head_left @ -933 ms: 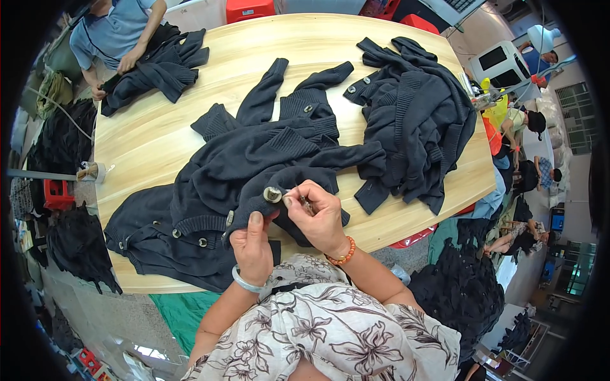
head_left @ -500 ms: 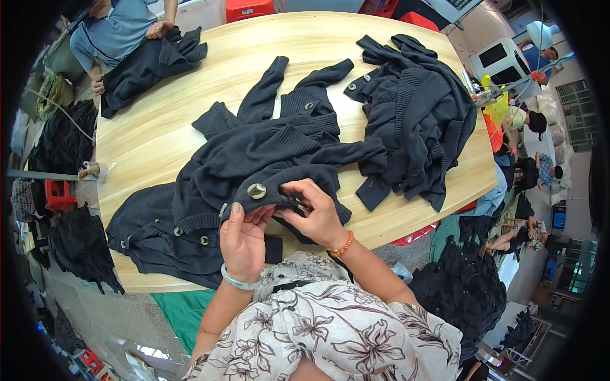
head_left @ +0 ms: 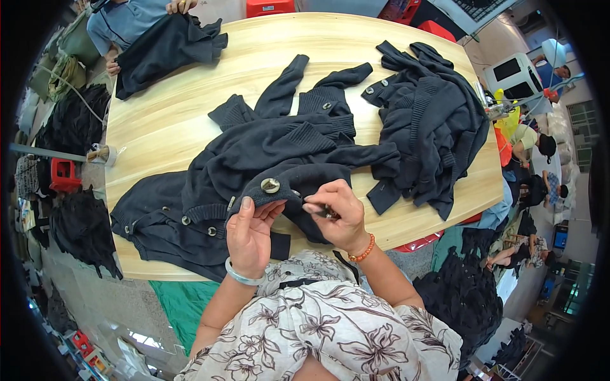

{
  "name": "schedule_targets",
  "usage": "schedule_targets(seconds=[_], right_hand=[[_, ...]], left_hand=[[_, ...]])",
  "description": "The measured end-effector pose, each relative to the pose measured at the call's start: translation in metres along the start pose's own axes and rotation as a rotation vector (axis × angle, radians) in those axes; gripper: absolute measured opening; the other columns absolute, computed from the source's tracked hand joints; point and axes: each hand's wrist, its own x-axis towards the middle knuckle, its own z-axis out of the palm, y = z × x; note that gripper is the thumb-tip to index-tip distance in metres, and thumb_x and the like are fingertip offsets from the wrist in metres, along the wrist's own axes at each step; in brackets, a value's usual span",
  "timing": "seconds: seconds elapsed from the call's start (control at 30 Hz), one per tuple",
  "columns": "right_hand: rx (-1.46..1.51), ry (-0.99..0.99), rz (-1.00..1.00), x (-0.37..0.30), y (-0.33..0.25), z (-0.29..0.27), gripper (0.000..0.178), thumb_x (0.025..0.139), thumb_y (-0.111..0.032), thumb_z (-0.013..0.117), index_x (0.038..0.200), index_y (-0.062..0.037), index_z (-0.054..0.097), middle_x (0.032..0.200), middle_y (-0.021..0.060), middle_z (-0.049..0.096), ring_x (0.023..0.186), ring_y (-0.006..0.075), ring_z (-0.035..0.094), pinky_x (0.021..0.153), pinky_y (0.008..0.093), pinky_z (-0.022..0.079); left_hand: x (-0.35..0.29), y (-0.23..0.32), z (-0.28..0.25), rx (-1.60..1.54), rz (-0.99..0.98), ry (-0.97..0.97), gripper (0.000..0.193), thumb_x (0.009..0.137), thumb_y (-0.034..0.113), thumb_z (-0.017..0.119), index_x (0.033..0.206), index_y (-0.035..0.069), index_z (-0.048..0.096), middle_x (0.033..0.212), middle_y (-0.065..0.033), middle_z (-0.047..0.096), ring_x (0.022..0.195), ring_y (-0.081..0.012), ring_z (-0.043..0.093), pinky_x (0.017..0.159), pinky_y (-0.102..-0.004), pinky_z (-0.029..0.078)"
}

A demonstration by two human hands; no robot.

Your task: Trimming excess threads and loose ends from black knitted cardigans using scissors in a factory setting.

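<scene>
Cardigan (head_left: pixel 298 170), dark, bunched by desk's (head_left: pixel 171 120) near edge, its band (head_left: pixel 254 192) raised in left hand (head_left: pixel 249 235). Left grip: thumb and fingers pinching band just below pale button (head_left: pixel 270 185). Right hand (head_left: pixel 342 214) just beside band, grip curled round small item (head_left: pixel 328 213), mostly hidden. Sweater pile (head_left: pixel 432 120) near desk's right edge. Co-worker's hand (head_left: pixel 180 6) on dark garment (head_left: pixel 165 51), far left corner.

A head-worn fisheye camera looks down and forward from close above, across the wooden table (head_left: pixel 168 114).
</scene>
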Motion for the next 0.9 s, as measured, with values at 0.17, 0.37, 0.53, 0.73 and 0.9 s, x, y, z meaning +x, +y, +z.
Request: schedule_targets(seconds=[0.17,0.37,0.53,0.73,0.9], right_hand=[[-0.194,-0.134,-0.325,0.022,-0.022,0.000,0.061,0.054,0.002,0.076,0.114,-0.0122,0.072,0.077,0.0008,0.057,0.057,0.0135,0.057,0.050,0.0276,0.047],[-0.337,-0.164,-0.481,0.035,-0.024,0.008,0.042,0.060,-0.006,0.072,0.102,-0.0087,0.070,0.063,0.0002,0.051,0.052,0.0160,0.053,0.046,0.0304,0.040],[-0.236,-0.212,-0.416,0.029,-0.018,0.008,0.038,0.060,-0.002,0.073,0.097,-0.0084,0.070,0.066,0.0015,0.056,0.054,0.0176,0.057,0.048,0.0305,0.043],[-0.183,-0.196,-0.295,0.023,-0.019,0.010,0.032,0.061,0.007,0.069,0.090,-0.0054,0.066,0.071,0.0032,0.061,0.056,0.0186,0.061,0.050,0.0275,0.047],[-0.005,-0.102,-0.085,0.016,-0.018,0.008,0.030,0.070,0.016,0.058,0.094,-0.0016,0.061,0.075,0.0036,0.061,0.055,0.0093,0.056,0.051,0.0211,0.045]], left_hand=[[-0.003,-0.001,0.005,0.054,-0.004,-0.018,0.034,0.104,0.026,0.046,0.111,-0.001,0.066,0.108,-0.0127,0.070,0.101,-0.0215,0.067,0.092,-0.0358,0.050],[-0.010,-0.006,-0.002,0.062,-0.040,0.017,0.029,0.102,0.024,0.052,0.103,0.000,0.069,0.103,-0.0093,0.071,0.096,-0.0160,0.067,0.085,-0.0303,0.051],[-0.011,-0.008,-0.009,0.111,-0.062,0.026,0.029,0.102,0.023,0.053,0.100,-0.001,0.070,0.101,-0.0101,0.072,0.091,-0.0163,0.068,0.084,-0.0300,0.051],[-0.010,-0.006,-0.007,0.079,-0.048,-0.034,0.027,0.102,0.018,0.053,0.101,-0.003,0.069,0.104,-0.0121,0.071,0.096,-0.0178,0.068,0.089,-0.0311,0.052],[-0.009,-0.004,0.001,0.092,-0.051,-0.022,0.029,0.102,0.021,0.052,0.102,-0.002,0.069,0.105,-0.0131,0.071,0.097,-0.0204,0.068,0.092,-0.0347,0.051]])
